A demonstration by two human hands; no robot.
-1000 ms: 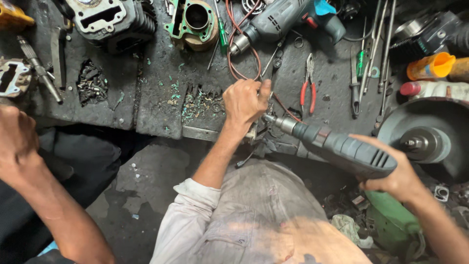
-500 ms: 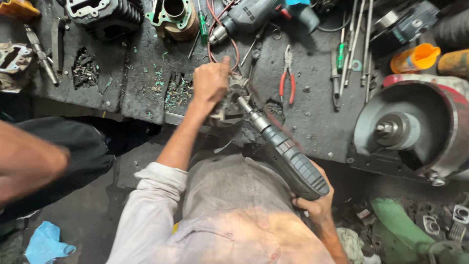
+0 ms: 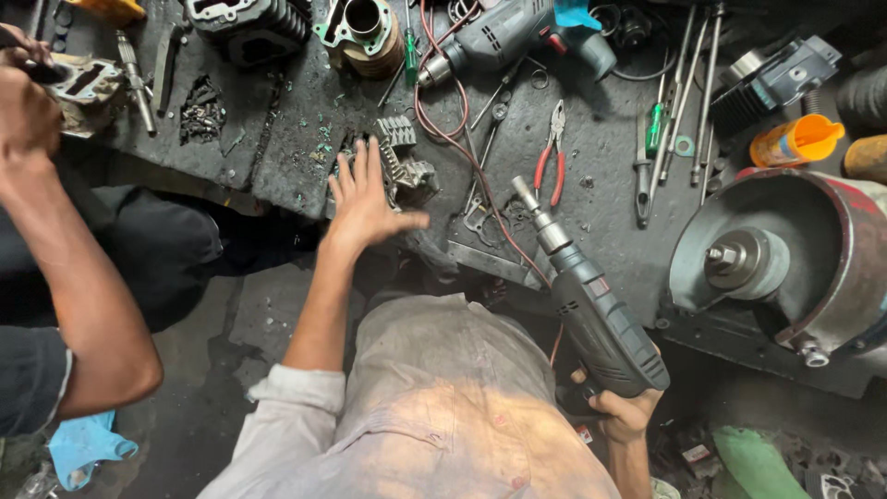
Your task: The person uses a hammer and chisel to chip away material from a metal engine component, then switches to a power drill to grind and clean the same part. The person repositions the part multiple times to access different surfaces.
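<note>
My left hand (image 3: 362, 199) hovers open, fingers spread, over the near edge of the greasy workbench (image 3: 610, 176), just left of a small finned metal engine part (image 3: 403, 164). My right hand (image 3: 621, 409) grips the handle of a dark electric drill (image 3: 591, 305) low by my side. The drill's chuck points up and away toward the bench, apart from the engine part. My grey shirt fills the bottom middle of the view.
Another person's arm (image 3: 69, 268) works on a metal part (image 3: 81, 83) at the far left. On the bench lie a second drill (image 3: 499, 37), red-handled pliers (image 3: 552, 152), engine cylinders (image 3: 249, 28), screwdrivers, rods and an orange bottle (image 3: 795, 140). A large round grinder drum (image 3: 785, 259) stands at right.
My left hand has let go of the engine part and spread open. My right hand has pulled the drill back and down, away from the part.
</note>
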